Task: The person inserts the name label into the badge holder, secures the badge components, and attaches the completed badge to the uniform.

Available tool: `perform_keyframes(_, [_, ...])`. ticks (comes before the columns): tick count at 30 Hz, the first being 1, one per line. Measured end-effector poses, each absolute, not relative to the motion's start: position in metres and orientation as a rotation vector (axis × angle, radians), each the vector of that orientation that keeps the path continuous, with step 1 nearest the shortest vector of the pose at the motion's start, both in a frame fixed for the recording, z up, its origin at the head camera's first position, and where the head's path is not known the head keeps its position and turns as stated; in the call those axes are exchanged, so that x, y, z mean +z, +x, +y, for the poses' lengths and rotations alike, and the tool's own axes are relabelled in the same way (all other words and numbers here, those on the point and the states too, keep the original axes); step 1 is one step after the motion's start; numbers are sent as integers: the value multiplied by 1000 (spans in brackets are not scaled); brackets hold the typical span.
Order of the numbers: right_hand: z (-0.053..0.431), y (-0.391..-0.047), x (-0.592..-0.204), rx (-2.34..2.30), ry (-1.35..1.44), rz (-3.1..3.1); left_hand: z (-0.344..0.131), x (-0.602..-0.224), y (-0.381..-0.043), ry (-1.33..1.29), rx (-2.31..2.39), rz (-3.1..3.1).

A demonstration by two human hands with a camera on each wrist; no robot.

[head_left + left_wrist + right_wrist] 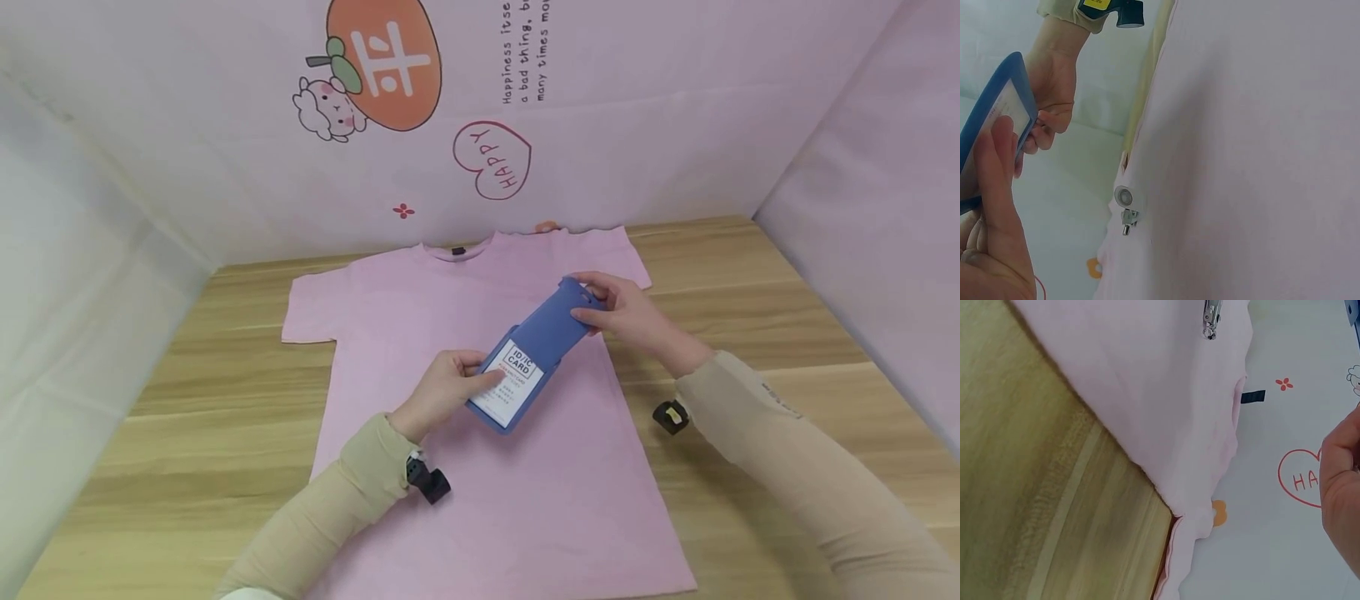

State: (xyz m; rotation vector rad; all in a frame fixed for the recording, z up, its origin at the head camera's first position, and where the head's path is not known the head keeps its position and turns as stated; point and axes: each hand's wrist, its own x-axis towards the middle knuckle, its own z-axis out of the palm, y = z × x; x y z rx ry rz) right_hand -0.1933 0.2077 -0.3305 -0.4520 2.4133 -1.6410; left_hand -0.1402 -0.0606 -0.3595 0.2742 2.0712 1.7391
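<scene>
A blue ID card holder (551, 323) slants over the pink T-shirt (540, 500), its upper blue part extending from a lower frame. In that frame sits a white card (510, 392) printed "ID/IC CARD". My left hand (442, 390) pinches the frame's left side, thumb across the card's face. With thumb and fingers my right hand (630, 317) grips the slotted top end. The left wrist view shows the holder (1007, 78) edge-on, raised above the shirt. A small metal clip with a round button (1125, 203) lies on the shirt there; the holder and hands hide it in the head view.
The T-shirt lies spread on a wood-grain table (187, 417), its collar toward the back wall. White cloth walls with printed cartoons (386, 67) stand behind and at both sides. A black wrist camera (429, 479) hangs beneath the left sleeve, another camera (670, 417) beneath the right.
</scene>
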Motion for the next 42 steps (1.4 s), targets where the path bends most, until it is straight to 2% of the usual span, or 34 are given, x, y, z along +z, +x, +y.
perform_keyframes(29, [202, -190, -336, -1520, -406, 2343, -60, -364, -142, 297, 1709, 2048])
perform_keyframes(42, [195, -188, -340, -1700, -325, 2162, -60, -362, -143, 319, 1717, 2055])
